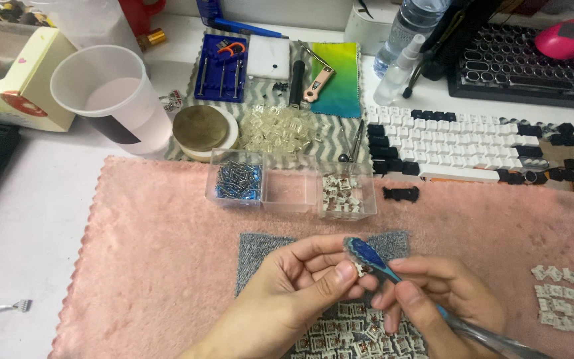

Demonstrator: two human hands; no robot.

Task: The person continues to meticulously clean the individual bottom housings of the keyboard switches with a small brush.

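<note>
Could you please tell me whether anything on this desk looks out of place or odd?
One small black plastic part lies alone on the pink towel, apart from the sorted trays. The white keyboard has loose black keycaps scattered off its right end. Nothing looks spilled.

A white table (28, 226) carries a fluffy pink towel (167, 252) at six o'clock, a translucent plastic cup (111, 100) at ten.

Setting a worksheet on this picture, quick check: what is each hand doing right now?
Left hand: closed, pinching a small white switch part between thumb and fingers.
Right hand: closed around a blue-handled tool, its tip at the part.
</note>
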